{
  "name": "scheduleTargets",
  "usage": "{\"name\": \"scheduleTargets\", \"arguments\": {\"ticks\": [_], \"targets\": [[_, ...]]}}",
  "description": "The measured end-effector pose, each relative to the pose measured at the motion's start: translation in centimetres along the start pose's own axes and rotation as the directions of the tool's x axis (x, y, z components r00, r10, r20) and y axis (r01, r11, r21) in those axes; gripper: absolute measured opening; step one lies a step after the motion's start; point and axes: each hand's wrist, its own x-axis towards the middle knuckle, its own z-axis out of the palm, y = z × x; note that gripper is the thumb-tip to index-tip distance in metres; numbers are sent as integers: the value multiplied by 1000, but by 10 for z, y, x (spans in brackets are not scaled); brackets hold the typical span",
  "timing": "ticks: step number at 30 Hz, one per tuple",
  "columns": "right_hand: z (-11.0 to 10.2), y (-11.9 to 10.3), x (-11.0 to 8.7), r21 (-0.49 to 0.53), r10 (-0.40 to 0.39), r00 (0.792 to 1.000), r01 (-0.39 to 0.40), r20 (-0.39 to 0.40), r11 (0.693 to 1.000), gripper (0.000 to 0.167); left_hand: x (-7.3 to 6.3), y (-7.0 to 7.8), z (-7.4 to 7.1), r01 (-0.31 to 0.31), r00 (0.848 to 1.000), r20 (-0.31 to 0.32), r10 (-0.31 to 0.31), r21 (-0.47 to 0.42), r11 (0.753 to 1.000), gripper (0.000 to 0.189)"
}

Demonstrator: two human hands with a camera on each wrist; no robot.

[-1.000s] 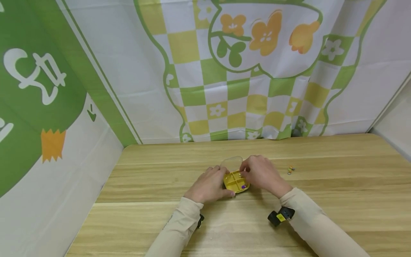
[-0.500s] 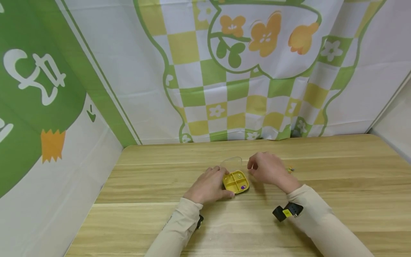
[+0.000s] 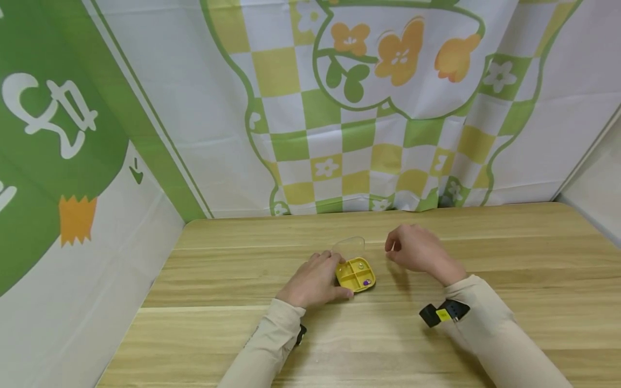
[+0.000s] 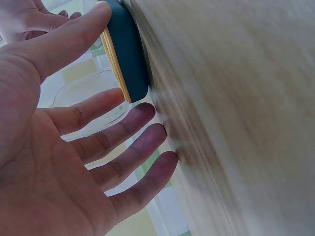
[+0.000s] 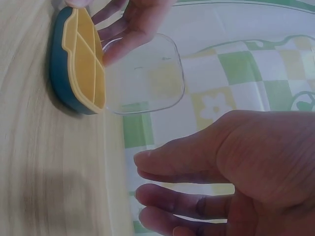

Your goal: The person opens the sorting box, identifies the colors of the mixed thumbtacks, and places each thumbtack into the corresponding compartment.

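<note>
A small yellow pill box [image 3: 346,282] with a four-way divider and a dark teal base [image 4: 129,54] sits on the table, its clear lid [image 3: 350,247] raised at the back. My left hand [image 3: 312,280] holds it at the left side, thumb on the near edge and index finger on the far edge; the other fingertips touch the table. Inside lie a purple piece [image 3: 366,283] at the near right and a tiny shiny piece [image 3: 361,266] at the far right. My right hand [image 3: 418,251] hovers to the right of the box, fingers loosely bent, nothing visible between them [image 5: 236,182].
The wooden table [image 3: 233,345] extends around both hands. A patterned cloth [image 3: 339,140] hangs along its back edge, and another printed wall sheet [image 3: 53,291] stands at the left.
My right hand has drawn away from the box towards the right. It now covers the small colourful pieces seen earlier on the table. My left hand and the box stay in place.
</note>
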Motion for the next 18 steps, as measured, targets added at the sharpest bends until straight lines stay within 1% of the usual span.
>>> {"name": "scheduleTargets", "arguments": {"ticks": [10,18], "targets": [[2,0,-1,-7,1,1000,-1,10,1000,3,-1,-1,1,7,1000,4,-7,-5,1000,69],[2,7,-3,-7,6,1000,-6,2,1000,4,0,0,1,2,1000,5,-2,-4,1000,70]]}}
